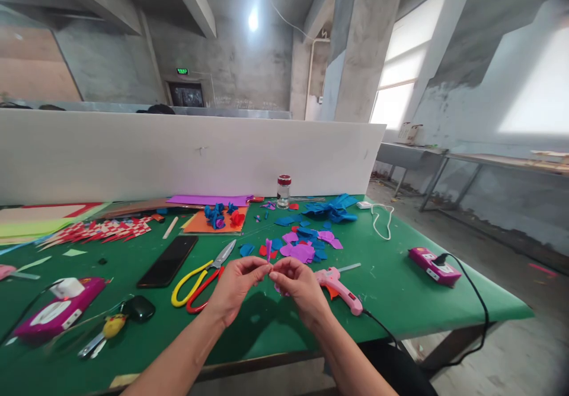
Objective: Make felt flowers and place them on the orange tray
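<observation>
A narrow strip of purple crepe paper [268,249], seemingly rolled, stands upright between my fingertips. My left hand [237,282] pinches its lower end from one side, and my right hand [299,283] pinches it from the other. The fingers cover the bottom of the strip. Behind my hands lie loose purple petals [302,252] with blue ones [317,245] and some red pieces. Scissors [208,274] with yellow and red handles rest beside my left hand. A pink glue gun [340,289] with a clear glue stick lies just beyond my right hand.
A phone [168,261], a magenta power strip [60,313] and keys [113,326] lie to the left. Paper flowers [216,215] sit on orange sheets. A red-lidded jar [283,193] stands before the white board [178,156]. Another power strip [434,265] is at right.
</observation>
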`<state>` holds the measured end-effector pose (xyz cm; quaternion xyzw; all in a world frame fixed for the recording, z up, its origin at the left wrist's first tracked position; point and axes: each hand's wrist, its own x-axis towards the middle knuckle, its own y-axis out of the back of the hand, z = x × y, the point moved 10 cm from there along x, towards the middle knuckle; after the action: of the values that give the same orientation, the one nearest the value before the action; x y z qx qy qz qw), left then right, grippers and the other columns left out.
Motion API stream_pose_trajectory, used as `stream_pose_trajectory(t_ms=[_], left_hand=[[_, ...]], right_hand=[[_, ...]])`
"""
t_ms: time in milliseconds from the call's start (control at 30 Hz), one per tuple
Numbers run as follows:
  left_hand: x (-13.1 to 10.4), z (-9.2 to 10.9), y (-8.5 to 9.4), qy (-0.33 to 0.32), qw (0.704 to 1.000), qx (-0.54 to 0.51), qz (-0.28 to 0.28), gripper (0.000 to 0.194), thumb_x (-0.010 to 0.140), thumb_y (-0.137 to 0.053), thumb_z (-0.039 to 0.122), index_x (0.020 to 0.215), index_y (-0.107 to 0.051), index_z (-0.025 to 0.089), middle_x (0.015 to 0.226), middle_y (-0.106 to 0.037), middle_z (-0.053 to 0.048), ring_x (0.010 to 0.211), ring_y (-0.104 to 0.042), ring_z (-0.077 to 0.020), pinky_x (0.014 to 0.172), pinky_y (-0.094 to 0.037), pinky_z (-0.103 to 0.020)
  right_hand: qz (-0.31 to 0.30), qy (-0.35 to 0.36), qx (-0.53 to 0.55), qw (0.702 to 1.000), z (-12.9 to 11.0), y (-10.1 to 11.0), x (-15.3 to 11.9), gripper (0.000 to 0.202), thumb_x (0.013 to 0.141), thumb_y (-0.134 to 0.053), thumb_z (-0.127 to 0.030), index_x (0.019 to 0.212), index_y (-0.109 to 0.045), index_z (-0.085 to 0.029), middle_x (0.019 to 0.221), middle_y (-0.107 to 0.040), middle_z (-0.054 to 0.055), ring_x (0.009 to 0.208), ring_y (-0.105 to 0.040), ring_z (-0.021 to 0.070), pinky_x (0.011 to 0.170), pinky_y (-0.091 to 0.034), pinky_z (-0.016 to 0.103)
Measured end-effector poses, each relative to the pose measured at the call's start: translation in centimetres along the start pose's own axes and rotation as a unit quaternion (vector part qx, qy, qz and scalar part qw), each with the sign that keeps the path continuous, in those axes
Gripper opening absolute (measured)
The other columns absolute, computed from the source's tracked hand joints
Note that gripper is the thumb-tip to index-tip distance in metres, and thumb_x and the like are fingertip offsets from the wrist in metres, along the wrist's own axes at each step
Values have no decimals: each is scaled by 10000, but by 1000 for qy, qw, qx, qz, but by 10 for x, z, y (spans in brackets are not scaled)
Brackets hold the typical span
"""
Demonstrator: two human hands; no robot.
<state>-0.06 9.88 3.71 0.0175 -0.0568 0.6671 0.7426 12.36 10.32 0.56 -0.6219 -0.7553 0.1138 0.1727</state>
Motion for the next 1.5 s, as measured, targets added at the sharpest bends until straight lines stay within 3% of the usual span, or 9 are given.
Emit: stream_pose_trajectory(t_ms=[167, 367, 567, 867, 967, 1100, 1267, 1367, 1500], left_hand=[[-5, 17, 5, -57, 987, 139, 60, 242, 690, -739, 412, 737, -747, 175, 611, -646, -4, 597, -527, -141, 589, -425, -232], [-10, 18, -7, -87, 977, 187, 47, 273, 752, -669, 437, 754, -744, 174, 606, -665, -19, 593, -575, -168, 597, -458, -254], [-13, 23, -10, -122, 971, 202, 46, 160, 759, -667, 333, 751, -771, 212, 676, -701, -27, 631, -604, -186, 599, -465, -260], [-29, 48, -15, -253, 933, 249, 56, 117, 816, -656, 292, 836, -755, 233, 852, -721, -47, 813, -645, -209, 759, -486, -271], [-26, 44, -15, -234, 940, 242, 45, 129, 823, -651, 303, 848, -753, 228, 852, -720, -45, 801, -643, -202, 753, -484, -267], [-15, 26, -15, -149, 972, 179, 11, 156, 780, -685, 338, 800, -743, 195, 736, -693, -34, 692, -608, -181, 656, -471, -255], [-6, 0, -19, -37, 996, 81, -31, 233, 684, -762, 383, 685, -691, 162, 571, -608, 7, 560, -521, -130, 554, -413, -226], [-5, -3, -19, -18, 999, 37, -25, 256, 654, -791, 385, 673, -677, 157, 571, -604, 15, 554, -508, -115, 561, -414, -223], [-7, 0, -19, -18, 1000, 17, -1, 290, 619, -815, 406, 643, -673, 154, 555, -602, 14, 552, -508, -114, 565, -415, -225]], right_hand=[[71, 127, -145, 979, -38, 12, -3, 322, 659, -795, -371, 916, -741, -184, 810, -702, 45, 687, -598, 172, 612, -468, 272], [93, 132, -185, 969, -39, 9, -7, 275, 672, -776, -387, 833, -742, -167, 708, -695, 39, 595, -568, 161, 561, -449, 271], [113, 170, -231, 951, -50, 6, -15, 118, 676, -783, -303, 710, -733, -202, 702, -695, 33, 613, -557, 166, 592, -445, 284], [92, 284, -241, 924, -73, -8, -32, 46, 761, -716, -218, 727, -734, -245, 748, -691, 39, 728, -630, 201, 683, -492, 312], [79, 291, -246, 921, -73, -9, -32, 60, 777, -698, -210, 737, -725, -245, 755, -692, 38, 734, -631, 202, 690, -489, 310], [49, 282, -265, 921, -73, -9, -26, 87, 780, -684, -196, 708, -716, -232, 731, -680, 28, 717, -613, 191, 684, -465, 297], [-26, 208, -261, 942, -60, -9, -11, 131, 774, -673, -221, 648, -710, -222, 684, -643, 20, 687, -573, 180, 668, -437, 289], [-43, 167, -223, 959, -49, -5, -4, 75, 753, -701, -260, 699, -736, -222, 707, -645, 19, 697, -566, 175, 661, -435, 283], [-13, 115, -177, 977, -33, 5, 2, 123, 680, -772, -312, 736, -735, -209, 651, -622, -1, 601, -537, 150, 578, -416, 264]])
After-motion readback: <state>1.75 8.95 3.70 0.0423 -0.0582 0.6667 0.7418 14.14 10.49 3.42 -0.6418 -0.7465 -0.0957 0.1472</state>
